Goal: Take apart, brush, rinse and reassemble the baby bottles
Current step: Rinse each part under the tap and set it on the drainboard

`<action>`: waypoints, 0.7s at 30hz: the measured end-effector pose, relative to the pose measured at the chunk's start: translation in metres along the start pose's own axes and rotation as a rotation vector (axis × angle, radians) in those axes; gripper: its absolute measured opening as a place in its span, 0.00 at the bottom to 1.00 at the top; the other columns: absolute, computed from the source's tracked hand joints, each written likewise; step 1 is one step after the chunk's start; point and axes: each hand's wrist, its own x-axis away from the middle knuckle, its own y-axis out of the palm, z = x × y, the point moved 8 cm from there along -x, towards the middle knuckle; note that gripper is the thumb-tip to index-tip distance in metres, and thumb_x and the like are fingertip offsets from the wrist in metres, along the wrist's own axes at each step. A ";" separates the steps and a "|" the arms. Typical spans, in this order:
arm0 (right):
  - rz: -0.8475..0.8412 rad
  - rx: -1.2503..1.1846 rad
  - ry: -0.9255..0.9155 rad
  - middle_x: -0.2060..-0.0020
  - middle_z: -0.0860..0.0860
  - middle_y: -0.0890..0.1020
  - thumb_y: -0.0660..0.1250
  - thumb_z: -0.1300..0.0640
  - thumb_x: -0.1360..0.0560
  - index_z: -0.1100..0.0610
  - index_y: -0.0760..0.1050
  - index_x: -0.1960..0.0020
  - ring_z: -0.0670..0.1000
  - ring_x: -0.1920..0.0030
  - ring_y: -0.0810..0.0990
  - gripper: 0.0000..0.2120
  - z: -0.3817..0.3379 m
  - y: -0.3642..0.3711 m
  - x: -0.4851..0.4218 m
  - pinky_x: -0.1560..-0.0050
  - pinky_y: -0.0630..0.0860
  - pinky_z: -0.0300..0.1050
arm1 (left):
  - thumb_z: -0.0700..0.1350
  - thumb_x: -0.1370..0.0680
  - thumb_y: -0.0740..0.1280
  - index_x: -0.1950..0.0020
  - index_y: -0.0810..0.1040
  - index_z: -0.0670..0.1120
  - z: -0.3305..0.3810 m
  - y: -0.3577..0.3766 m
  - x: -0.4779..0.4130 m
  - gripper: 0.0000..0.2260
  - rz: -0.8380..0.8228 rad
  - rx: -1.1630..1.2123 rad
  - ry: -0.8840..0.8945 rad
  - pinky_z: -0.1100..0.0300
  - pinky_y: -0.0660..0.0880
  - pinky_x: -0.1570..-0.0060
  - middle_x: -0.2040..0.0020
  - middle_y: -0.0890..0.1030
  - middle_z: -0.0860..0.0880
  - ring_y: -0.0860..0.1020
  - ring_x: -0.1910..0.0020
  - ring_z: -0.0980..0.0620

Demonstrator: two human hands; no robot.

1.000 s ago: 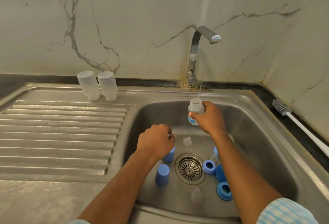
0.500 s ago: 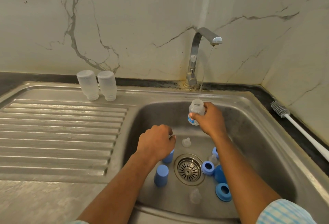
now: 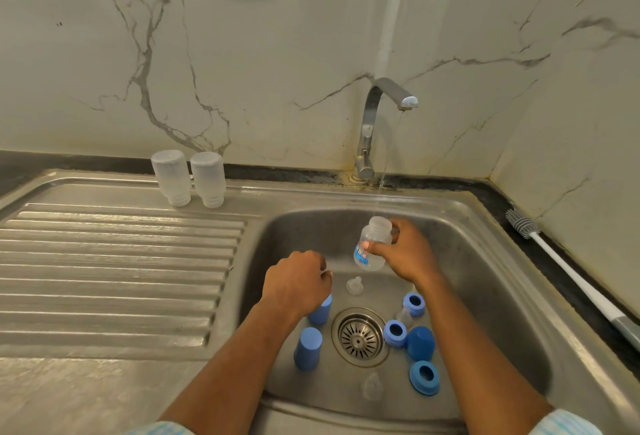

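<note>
Steel sink (image 3: 491, 261); bottle (image 3: 375, 235), blue print (image 3: 360, 256) illegible

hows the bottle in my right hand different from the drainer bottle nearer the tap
Pose: the held bottle is mouth up and tilted in the right hand; the drainer bottle stands mouth down.
Place: the held bottle is over the basin, under the stream from the tap; the drainer bottle stands free on the draining board.
Print: the held bottle shows blue print; none shows on the drainer bottle.
Both are clear plastic with bare necks.
</note>
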 end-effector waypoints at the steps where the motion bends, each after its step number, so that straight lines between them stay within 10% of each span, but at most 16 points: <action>1: -0.054 -0.025 0.009 0.43 0.49 0.79 0.77 0.52 0.30 0.54 0.71 0.33 0.48 0.47 0.78 0.28 0.003 -0.001 0.006 0.54 0.75 0.38 | 0.53 0.18 0.62 0.39 0.79 0.49 0.000 -0.001 0.001 0.13 -0.002 0.003 0.001 0.54 0.80 0.50 0.49 0.83 0.50 0.81 0.55 0.51; 7: -0.153 0.420 0.122 0.55 0.50 0.81 0.79 0.52 0.33 0.54 0.74 0.47 0.47 0.59 0.78 0.19 0.030 -0.026 0.032 0.62 0.72 0.39 | 0.52 0.19 0.62 0.37 0.79 0.49 0.001 -0.003 0.003 0.14 -0.022 0.032 0.021 0.51 0.79 0.49 0.45 0.83 0.49 0.81 0.50 0.47; 11: -0.115 0.146 0.025 0.55 0.46 0.82 0.79 0.51 0.33 0.52 0.77 0.45 0.46 0.55 0.81 0.19 0.014 -0.021 0.026 0.56 0.75 0.40 | 0.52 0.19 0.62 0.38 0.79 0.49 -0.001 -0.004 0.002 0.14 -0.009 0.025 0.010 0.51 0.79 0.50 0.47 0.83 0.49 0.81 0.52 0.48; 21: -0.240 0.343 0.036 0.55 0.51 0.84 0.80 0.50 0.35 0.55 0.79 0.47 0.50 0.55 0.82 0.20 0.014 -0.007 0.027 0.50 0.80 0.51 | 0.52 0.19 0.62 0.37 0.79 0.50 -0.001 -0.002 0.000 0.14 -0.003 0.019 0.008 0.52 0.80 0.49 0.45 0.83 0.49 0.81 0.52 0.48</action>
